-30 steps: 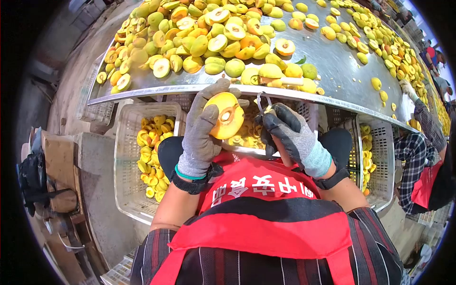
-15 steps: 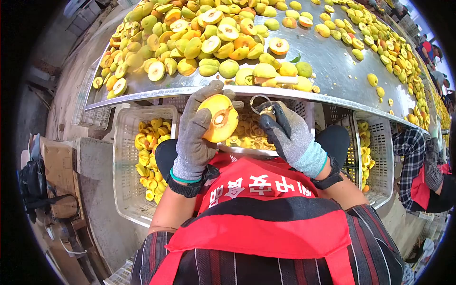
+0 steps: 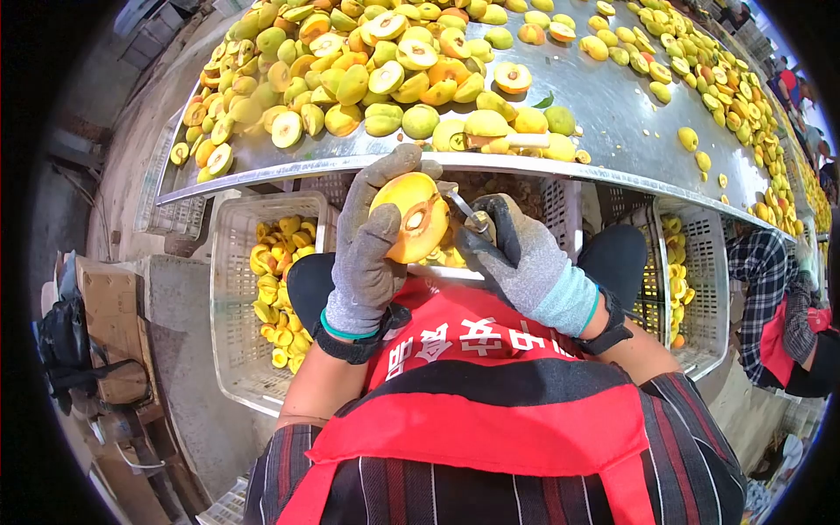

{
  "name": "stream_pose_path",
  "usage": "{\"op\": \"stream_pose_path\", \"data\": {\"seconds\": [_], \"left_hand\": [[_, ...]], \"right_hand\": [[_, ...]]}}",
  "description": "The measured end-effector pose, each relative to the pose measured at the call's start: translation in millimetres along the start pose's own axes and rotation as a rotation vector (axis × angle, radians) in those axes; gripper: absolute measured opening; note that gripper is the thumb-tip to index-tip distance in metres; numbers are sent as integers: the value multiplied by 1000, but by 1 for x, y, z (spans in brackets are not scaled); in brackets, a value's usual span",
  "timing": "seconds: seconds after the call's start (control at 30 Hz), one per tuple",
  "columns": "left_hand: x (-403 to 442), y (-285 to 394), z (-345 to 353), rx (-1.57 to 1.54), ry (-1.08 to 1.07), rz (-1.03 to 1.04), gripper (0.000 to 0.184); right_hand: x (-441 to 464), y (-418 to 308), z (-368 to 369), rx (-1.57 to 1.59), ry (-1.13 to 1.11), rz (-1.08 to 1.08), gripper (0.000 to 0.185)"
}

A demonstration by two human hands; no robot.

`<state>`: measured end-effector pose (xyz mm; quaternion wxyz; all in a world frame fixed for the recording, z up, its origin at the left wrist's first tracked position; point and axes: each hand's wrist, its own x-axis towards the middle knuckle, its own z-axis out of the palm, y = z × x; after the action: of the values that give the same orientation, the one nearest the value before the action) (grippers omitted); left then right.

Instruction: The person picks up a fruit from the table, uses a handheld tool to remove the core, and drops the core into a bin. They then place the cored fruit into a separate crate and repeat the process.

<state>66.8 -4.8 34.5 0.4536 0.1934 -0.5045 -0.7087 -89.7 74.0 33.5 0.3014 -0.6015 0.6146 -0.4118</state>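
My left hand (image 3: 372,236), in a grey work glove, is closed around a yellow peach half (image 3: 407,241). Its cut face is turned up and to the right, with the stone showing in the middle. Gloved in grey with dark fingers, my right hand (image 3: 525,258) grips a pitting tool with a curved metal loop (image 3: 459,203). The loop is at the right edge of the peach half; whether it touches the flesh I cannot tell. My fingers hide most of the tool's handle.
A metal table (image 3: 604,105) ahead bears heaped peaches (image 3: 350,83) and a pale-handled knife (image 3: 525,140) near its edge. Below stand a left crate (image 3: 229,350) and a right crate (image 3: 710,306), both with peach pieces. A co-worker's plaid sleeve (image 3: 752,262) is at right.
My right hand has moved left, bringing the tool's loop from apart to the peach half's edge. The left hand has shifted slightly right with the peach half.
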Motion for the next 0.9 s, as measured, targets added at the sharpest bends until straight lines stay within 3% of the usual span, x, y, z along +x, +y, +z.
{"op": "stream_pose_path", "data": {"seconds": [0.2,0.27,0.33,0.37,0.43,0.47,0.53,0.6,0.67,0.73,0.77,0.83,0.87,0.9], "left_hand": [[0,-5,-2,85,-15,48,68],[0,-4,4,151,54,161,65],[-1,-5,1,179,63,168,65],[-1,-6,0,207,73,176,65],[-2,-5,2,189,56,175,65],[-3,-5,3,172,39,175,65],[-3,-4,4,181,61,175,64],[-4,-2,5,191,84,176,62],[-5,0,3,237,93,108,73],[-5,-2,3,270,98,128,71],[-5,-4,2,304,103,150,69],[-5,-10,2,314,113,186,67],[-5,-13,1,323,123,226,65],[-4,-15,1,323,123,225,65]], "right_hand": [[-1,-10,-2,-103,-107,-80,32],[0,-14,-3,-115,-155,-101,32],[1,-16,0,125,-187,164,30],[2,-14,0,125,-187,165,30],[2,-10,0,24,-186,-133,29],[2,-12,0,24,-186,-132,29],[3,-16,2,122,-153,135,28],[1,-17,2,63,-178,137,27],[0,-14,5,4,-203,139,25],[-1,-7,11,-242,-35,-164,28],[-1,-8,13,-241,-34,-162,28],[0,-13,15,-66,-130,36,28],[2,-20,13,-65,-130,37,28],[5,-32,8,106,-266,276,27]]}}
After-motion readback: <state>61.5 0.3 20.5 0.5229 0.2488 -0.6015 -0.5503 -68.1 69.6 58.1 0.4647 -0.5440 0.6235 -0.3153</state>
